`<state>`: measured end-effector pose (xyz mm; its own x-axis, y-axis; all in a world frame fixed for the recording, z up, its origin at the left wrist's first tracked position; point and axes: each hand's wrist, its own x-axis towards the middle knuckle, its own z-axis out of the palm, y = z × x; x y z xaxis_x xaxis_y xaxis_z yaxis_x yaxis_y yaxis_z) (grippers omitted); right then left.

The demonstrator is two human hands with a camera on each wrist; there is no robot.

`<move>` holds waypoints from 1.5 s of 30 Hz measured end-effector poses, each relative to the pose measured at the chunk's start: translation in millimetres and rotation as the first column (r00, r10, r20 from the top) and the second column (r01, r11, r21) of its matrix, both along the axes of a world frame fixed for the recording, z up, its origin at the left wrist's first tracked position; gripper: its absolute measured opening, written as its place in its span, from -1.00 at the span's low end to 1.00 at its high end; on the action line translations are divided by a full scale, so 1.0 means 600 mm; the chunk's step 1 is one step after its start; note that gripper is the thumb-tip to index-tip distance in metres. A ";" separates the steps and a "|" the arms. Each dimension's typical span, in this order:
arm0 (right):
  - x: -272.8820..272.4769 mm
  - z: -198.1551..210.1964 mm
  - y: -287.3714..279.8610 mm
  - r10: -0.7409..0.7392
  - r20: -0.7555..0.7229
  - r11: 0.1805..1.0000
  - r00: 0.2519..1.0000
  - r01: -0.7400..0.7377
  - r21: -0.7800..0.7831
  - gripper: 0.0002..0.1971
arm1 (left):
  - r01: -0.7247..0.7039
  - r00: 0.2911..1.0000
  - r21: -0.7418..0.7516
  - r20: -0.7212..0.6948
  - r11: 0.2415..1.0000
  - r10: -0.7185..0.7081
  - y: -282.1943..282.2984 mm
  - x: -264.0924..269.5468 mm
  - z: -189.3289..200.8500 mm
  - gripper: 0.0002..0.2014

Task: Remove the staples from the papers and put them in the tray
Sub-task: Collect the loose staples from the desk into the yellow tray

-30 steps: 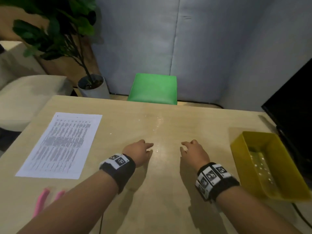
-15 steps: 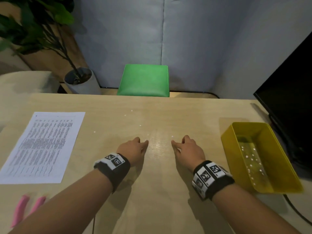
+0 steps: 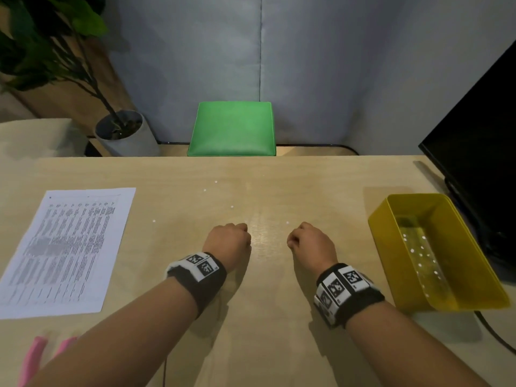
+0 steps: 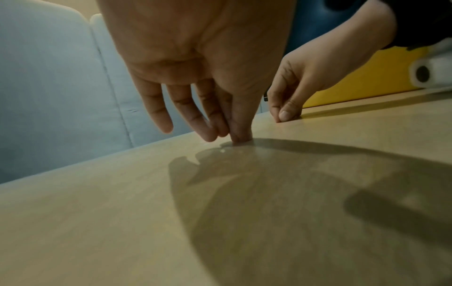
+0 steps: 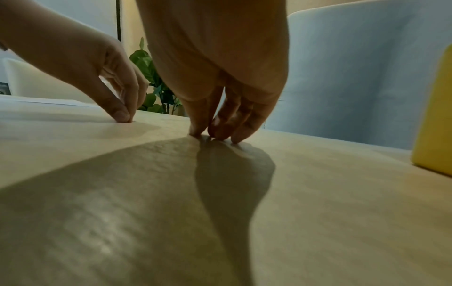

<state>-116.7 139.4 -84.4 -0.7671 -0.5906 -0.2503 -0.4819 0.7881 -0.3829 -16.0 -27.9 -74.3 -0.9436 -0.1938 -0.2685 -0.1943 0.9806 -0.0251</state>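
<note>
Papers (image 3: 64, 250) lie flat on the bench (image 3: 265, 344) at 9 o'clock, untouched.
Left hand (image 3: 227, 241) and right hand (image 3: 310, 243) rest fingertips-down at bench centre, thumb pressed to fingers; whether either pinches a staple cannot be told. The yellow tray (image 3: 385, 236) waits at 3 o'clock, presumably within the right hand's reach; pink handles (image 3: 35, 356) lie at 7 o'clock.

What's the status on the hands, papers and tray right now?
Left hand and right hand: fingertips down on bare table, nothing visibly held. Papers lie untouched, far left. Yellow tray far right; path unobstructed.
</note>
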 end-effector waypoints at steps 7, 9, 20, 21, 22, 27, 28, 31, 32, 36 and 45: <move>-0.010 0.021 0.006 -0.122 0.122 0.988 0.985 0.133 -0.081 -0.86 | -0.004 0.998 0.134 -0.060 0.991 0.013 -0.006 -0.014 0.017 -0.75; -0.022 0.041 0.017 -0.188 0.163 0.965 0.968 0.213 -0.153 -0.89 | -0.023 0.991 0.230 -0.125 0.973 0.053 0.002 -0.030 0.043 -0.77; -0.113 0.195 0.221 -0.465 0.032 0.858 0.885 0.459 -0.228 -0.96 | 0.236 0.923 0.501 -0.382 0.833 -0.032 0.220 -0.181 0.204 -0.81; -0.116 0.198 0.244 -0.481 0.023 0.857 0.877 0.475 -0.199 -0.96 | 0.260 0.924 0.506 -0.378 0.822 -0.059 0.244 -0.193 0.204 -0.81; -0.118 0.198 0.265 -0.498 0.012 0.853 0.867 0.492 -0.174 -0.97 | 0.280 0.926 0.514 -0.367 0.811 -0.087 0.268 -0.203 0.202 -0.82; -0.123 0.180 0.328 -0.560 0.035 0.823 0.828 0.561 -0.089 -0.92 | 0.279 0.953 0.542 -0.259 0.793 -0.159 0.350 -0.246 0.160 -0.87; -0.124 0.174 0.337 -0.566 0.042 0.820 0.824 0.567 -0.076 -0.91 | 0.272 0.957 0.535 -0.236 0.800 -0.168 0.364 -0.253 0.150 -0.89; -0.125 0.152 0.355 -0.561 0.072 0.825 0.825 0.565 -0.038 -0.92 | 0.303 0.953 0.465 -0.175 0.832 -0.249 0.385 -0.269 0.124 -0.85; -0.125 0.146 0.359 -0.558 0.092 0.827 0.825 0.562 -0.027 -0.92 | 0.324 0.946 0.431 -0.167 0.842 -0.278 0.388 -0.273 0.119 -0.82; -0.124 0.128 0.373 -0.535 0.148 0.843 0.832 0.537 0.030 -0.82 | 0.386 0.921 0.299 -0.181 0.873 -0.345 0.394 -0.273 0.115 -0.77; -0.122 0.125 0.371 -0.529 0.127 0.846 0.839 0.533 -0.003 -0.88 | 0.386 0.909 0.174 -0.237 0.906 -0.342 0.380 -0.256 0.116 -0.81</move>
<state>-190.0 361.9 -9.3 -0.9324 -0.1117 -0.3438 0.0565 0.8944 -0.4437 -169.4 200.0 -4.6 -0.9745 0.2143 -0.0662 0.1983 0.9610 0.1926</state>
